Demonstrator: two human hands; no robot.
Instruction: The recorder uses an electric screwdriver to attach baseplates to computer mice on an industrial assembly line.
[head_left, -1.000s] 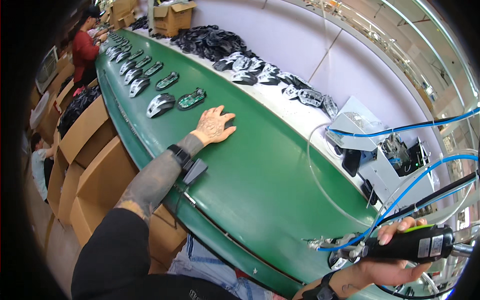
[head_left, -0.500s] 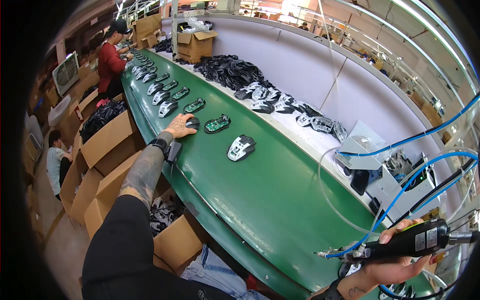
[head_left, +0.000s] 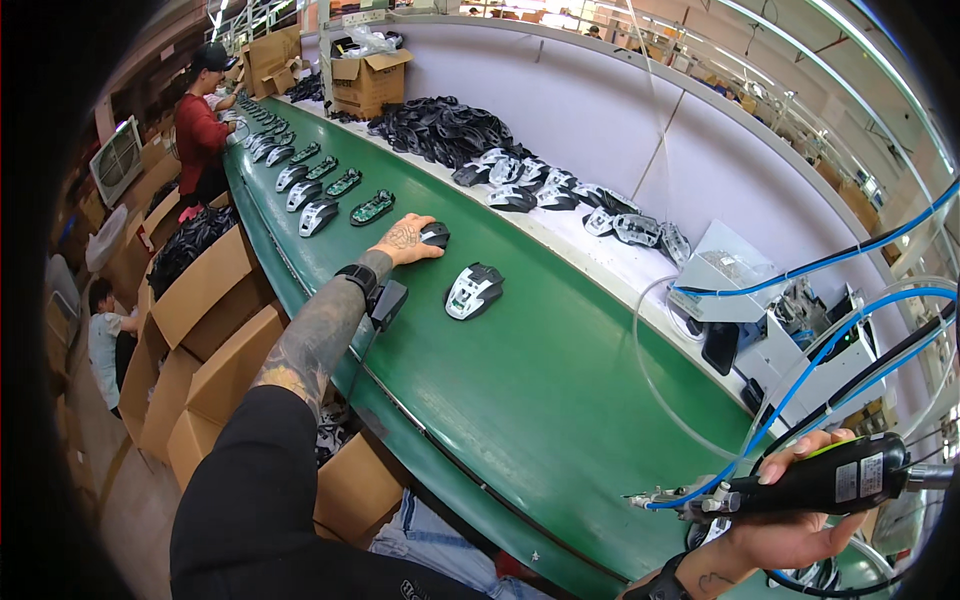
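My left hand (head_left: 408, 241) is closed around a dark computer mouse (head_left: 434, 235) on the green conveyor belt (head_left: 520, 390); my fingers and palm hide part of it. Nearest to it, on the right, lies a white and black mouse shell (head_left: 473, 291). To its left is a mouse base with a green circuit board (head_left: 372, 207). At the lower right my right hand (head_left: 790, 540) grips a black power screwdriver (head_left: 835, 480), held over the belt. A blue air hose (head_left: 820, 350) runs to its metal nose, which points left and touches no mouse that I can see.
Rows of shells and boards run up the belt toward a person in red (head_left: 200, 130). A heap of black shells (head_left: 440, 130) and loose white parts cover the white ledge. A grey machine (head_left: 800, 350) stands right. Cardboard boxes (head_left: 215, 285) line the left; someone crouches beyond.
My left hand has moved right with the dark mouse, to where a bare circuit board lay; that board is out of sight. The right hand and screwdriver have hardly moved. The view shifted slightly.
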